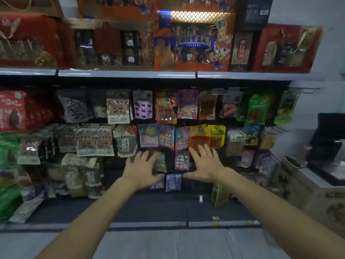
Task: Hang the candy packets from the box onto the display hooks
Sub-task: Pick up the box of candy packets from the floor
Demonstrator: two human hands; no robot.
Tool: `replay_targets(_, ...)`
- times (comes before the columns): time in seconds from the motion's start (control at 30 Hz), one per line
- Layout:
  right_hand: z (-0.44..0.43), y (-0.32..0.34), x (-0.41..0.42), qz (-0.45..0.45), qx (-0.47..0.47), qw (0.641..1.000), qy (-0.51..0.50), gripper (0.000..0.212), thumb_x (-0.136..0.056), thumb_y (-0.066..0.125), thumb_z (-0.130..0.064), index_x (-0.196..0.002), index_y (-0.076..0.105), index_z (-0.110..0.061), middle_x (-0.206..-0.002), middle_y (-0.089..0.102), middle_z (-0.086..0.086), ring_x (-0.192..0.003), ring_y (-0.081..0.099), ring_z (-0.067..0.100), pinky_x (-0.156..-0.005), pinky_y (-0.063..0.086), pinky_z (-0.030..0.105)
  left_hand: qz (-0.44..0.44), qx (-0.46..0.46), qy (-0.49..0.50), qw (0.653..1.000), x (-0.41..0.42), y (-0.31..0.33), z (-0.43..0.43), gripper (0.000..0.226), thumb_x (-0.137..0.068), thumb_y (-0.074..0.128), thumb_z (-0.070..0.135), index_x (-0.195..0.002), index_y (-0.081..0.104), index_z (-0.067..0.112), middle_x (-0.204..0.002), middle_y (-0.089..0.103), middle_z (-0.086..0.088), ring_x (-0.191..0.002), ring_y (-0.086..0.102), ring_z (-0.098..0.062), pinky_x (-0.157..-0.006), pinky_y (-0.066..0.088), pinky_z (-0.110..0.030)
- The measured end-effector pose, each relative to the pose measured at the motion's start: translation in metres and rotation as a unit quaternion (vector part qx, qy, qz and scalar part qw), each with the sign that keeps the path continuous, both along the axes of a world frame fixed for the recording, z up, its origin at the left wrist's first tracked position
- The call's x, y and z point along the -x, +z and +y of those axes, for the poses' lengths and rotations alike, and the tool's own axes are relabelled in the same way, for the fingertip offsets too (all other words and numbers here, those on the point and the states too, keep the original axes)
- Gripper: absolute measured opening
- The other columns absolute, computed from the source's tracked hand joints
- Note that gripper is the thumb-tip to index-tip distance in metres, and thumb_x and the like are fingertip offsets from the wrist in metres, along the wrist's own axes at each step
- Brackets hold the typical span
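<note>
Both my arms reach forward to the hanging snack display. My left hand [142, 169] has its fingers spread flat over a dark purple candy packet [161, 162] on the lower row. Level with it, my right hand [204, 163] is spread open just right of a small pink packet [182, 159] and below an orange packet [198, 138]. Neither hand holds anything. A blue-white packet [173, 182] hangs between and below the hands. Rows of colourful candy packets [166, 107] hang on hooks above. No box of packets shows in view.
A shelf [127, 73] above carries large gift boxes [192, 42]. Nut and seed bags [93, 143] fill the display's left side, green bags [258, 109] the right. A counter with a black device [328, 135] stands at far right. A dark bottom shelf [149, 210] lies below.
</note>
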State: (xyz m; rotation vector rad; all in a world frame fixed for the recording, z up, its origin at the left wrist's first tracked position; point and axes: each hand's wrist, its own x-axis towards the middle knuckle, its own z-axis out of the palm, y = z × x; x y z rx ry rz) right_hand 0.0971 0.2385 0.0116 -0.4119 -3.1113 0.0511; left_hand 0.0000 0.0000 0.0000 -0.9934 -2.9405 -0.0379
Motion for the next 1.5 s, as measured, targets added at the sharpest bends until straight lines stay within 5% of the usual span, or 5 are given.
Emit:
replay_targets(0.53,-0.091,-0.212,-0.008,-0.145,0.104,0.958,0.225,0.109,-0.091,0.053,-0.078,-0.168,-0.003,-0.024,-0.175,-0.006,0.015,-0.161,-0.011,0.038,-0.129,-0.002,0.057,-0.147,0.018,0.229,0.962,-0.123,-0.181,-0.134,0.09,-0.095,0.044,0.076,-0.167,0.009,0.035,-0.176,0.009,0.0,-0.162,0.009,-0.025,-0.128,0.018,-0.056)
replay_targets(0.73,-0.19,-0.278,-0.037,-0.213,0.09,0.909,0.347,0.106,-0.094,0.051,-0.074,-0.168,-0.005,-0.023,-0.174,-0.009,0.017,-0.16,-0.014,0.037,-0.128,-0.008,0.054,-0.172,-0.025,0.365,0.915,-0.217,-0.229,-0.226,0.105,-0.076,0.016,0.087,-0.166,0.02,0.033,-0.173,0.023,-0.003,-0.16,0.021,-0.028,-0.127,0.024,-0.052)
replay_targets(1.0,-0.342,-0.321,-0.03,-0.264,0.059,0.834,0.481,0.102,-0.094,0.047,-0.077,-0.168,-0.003,-0.027,-0.174,-0.009,0.016,-0.16,-0.014,0.036,-0.128,-0.01,0.052,-0.232,-0.035,0.484,0.843,-0.292,-0.29,-0.336,0.101,-0.079,0.022,0.084,-0.165,0.027,0.031,-0.171,0.028,-0.008,-0.158,0.025,-0.032,-0.126,0.024,-0.053)
replay_targets(1.33,-0.579,-0.318,0.042,-0.256,0.006,0.765,0.59,0.1,-0.098,0.046,-0.072,-0.168,-0.008,-0.025,-0.174,-0.01,0.016,-0.161,-0.012,0.035,-0.129,-0.008,0.051,-0.231,-0.077,0.572,0.784,-0.258,-0.299,-0.522,0.088,-0.093,0.036,0.076,-0.166,0.02,0.031,-0.173,0.022,-0.007,-0.16,0.019,-0.029,-0.129,0.016,-0.051)
replay_targets(1.5,-0.685,-0.306,0.091,-0.231,0.02,0.76,0.607,0.1,-0.097,0.048,-0.071,-0.168,-0.006,-0.026,-0.175,-0.007,0.015,-0.161,-0.011,0.034,-0.129,-0.007,0.051,-0.191,-0.081,0.591,0.779,-0.218,-0.283,-0.621,0.099,-0.078,0.018,0.079,-0.163,0.029,0.031,-0.168,0.032,-0.007,-0.155,0.028,-0.029,-0.127,0.021,-0.046)
